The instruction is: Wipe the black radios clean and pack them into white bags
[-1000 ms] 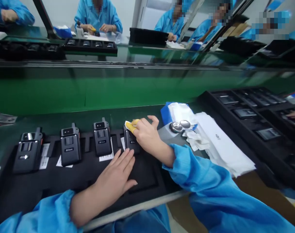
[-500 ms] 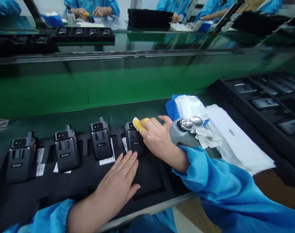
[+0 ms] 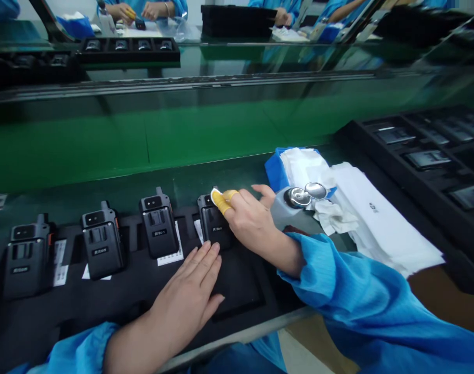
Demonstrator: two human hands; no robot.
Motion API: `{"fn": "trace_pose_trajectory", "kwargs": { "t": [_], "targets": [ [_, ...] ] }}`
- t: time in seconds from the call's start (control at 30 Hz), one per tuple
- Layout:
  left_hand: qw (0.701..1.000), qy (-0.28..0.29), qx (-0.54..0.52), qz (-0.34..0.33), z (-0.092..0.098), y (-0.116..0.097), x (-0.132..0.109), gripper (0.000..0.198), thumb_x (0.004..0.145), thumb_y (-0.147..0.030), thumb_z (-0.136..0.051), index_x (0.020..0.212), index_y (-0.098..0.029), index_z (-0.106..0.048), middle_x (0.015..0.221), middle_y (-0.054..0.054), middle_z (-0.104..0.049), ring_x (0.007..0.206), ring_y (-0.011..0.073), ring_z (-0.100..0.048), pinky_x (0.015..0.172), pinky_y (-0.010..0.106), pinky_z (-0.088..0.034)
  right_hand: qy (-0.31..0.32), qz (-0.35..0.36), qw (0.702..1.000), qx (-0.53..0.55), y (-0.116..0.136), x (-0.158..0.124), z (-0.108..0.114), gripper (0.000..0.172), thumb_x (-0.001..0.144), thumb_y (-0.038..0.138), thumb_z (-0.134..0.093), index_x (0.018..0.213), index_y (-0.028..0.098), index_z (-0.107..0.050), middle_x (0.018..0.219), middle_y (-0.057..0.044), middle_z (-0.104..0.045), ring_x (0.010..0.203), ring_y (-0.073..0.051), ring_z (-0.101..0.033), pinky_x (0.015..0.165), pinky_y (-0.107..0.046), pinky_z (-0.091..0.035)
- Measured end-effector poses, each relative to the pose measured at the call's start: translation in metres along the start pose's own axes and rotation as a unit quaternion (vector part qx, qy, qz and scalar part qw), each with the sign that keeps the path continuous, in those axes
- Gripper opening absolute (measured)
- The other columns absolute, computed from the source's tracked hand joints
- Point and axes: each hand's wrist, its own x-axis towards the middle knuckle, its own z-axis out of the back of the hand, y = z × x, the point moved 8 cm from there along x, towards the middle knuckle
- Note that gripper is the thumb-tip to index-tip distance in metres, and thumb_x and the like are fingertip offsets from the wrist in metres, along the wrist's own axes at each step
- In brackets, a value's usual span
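Observation:
Several black handheld radios marked "Riton" lie in a row on a black foam tray. At the row's right end, the fingertips of my left hand, flat with fingers stretched out, touch the lower edge of one radio. My right hand is over that radio's upper right side, with yellow finger covers on two fingers. Those fingers press a small white cloth to the radio's top. White label strips show beside the radios, such as the one by the third radio.
Right of my right hand stand a dispenser bottle with a metal lid, a blue box of wipes and a stack of white sheets. A black tray of devices is at the right. Across the green divider, people in blue sleeves work.
The view has shifted slightly, so the radios and tray appear a little further left. Both hands keep nearly the same position at the same radio.

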Motion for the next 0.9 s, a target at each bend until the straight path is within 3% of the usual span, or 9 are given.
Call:
{"fn": "trace_pose_trajectory", "kwargs": {
  "t": [0.17,0.37,0.57,0.67,0.8,0.9],
  "targets": [
    [1.0,-0.014,0.016,-0.002,0.002,-0.003,0.001,0.049,0.086,-0.024,-0.051,0.131,-0.006,-0.043,0.141,0.02,-0.047,0.134,0.0272,-0.041,0.104,0.041,-0.048,-0.028,-0.037,0.999,-0.003,-0.011,-0.005,0.007,0.031,0.088,0.006,-0.044,0.068,0.02,-0.064,0.073,-0.001,-0.062,0.073,-0.014,-0.046,0.093,-0.039,-0.016],
    [1.0,-0.005,0.016,0.017,-0.001,-0.003,0.001,0.048,0.086,-0.022,-0.049,0.131,-0.007,-0.043,0.141,0.019,-0.047,0.134,0.0269,-0.04,0.105,0.041,-0.047,-0.045,0.066,0.996,0.049,0.014,0.007,0.014,0.03,0.092,0.011,-0.041,0.096,0.023,-0.068,0.084,0.002,-0.066,0.081,-0.014,-0.049,0.096,-0.04,-0.014],
    [0.999,-0.016,0.042,-0.01,0.006,-0.007,0.004,0.045,0.086,-0.021,-0.048,0.128,-0.005,-0.044,0.137,0.019,-0.053,0.13,0.0265,-0.047,0.101,0.037,-0.049,0.0,0.029,1.0,-0.007,-0.009,-0.011,0.001,0.033,0.089,0.006,-0.042,0.071,0.022,-0.065,0.076,0.001,-0.062,0.078,-0.014,-0.047,0.095,-0.039,-0.015],
    [0.999,-0.018,0.041,-0.006,0.007,-0.006,0.004,0.046,0.085,-0.021,-0.048,0.129,-0.005,-0.044,0.137,0.019,-0.052,0.13,0.0269,-0.046,0.101,0.038,-0.05,-0.01,-0.02,0.999,-0.04,-0.021,-0.015,0.004,0.032,0.088,0.006,-0.043,0.07,0.02,-0.065,0.075,-0.001,-0.062,0.075,-0.014,-0.045,0.092,-0.039,-0.018],
    [0.999,-0.011,0.045,-0.008,0.006,-0.006,0.003,0.047,0.085,-0.02,-0.049,0.129,-0.005,-0.044,0.139,0.02,-0.05,0.131,0.0279,-0.044,0.101,0.039,-0.05,-0.09,-0.012,0.996,-0.024,-0.007,0.0,0.017,0.029,0.091,0.012,-0.044,0.073,0.02,-0.065,0.075,0.0,-0.062,0.076,-0.014,-0.045,0.092,-0.038,-0.017],
    [0.999,-0.012,0.045,-0.005,0.006,-0.006,0.003,0.045,0.086,-0.021,-0.048,0.129,-0.006,-0.045,0.139,0.019,-0.05,0.132,0.0273,-0.044,0.101,0.039,-0.05,-0.083,0.028,0.996,0.016,0.009,0.011,0.012,0.026,0.091,0.013,-0.046,0.079,0.021,-0.067,0.08,0.001,-0.064,0.081,-0.014,-0.046,0.095,-0.039,-0.013]
  ]
}}
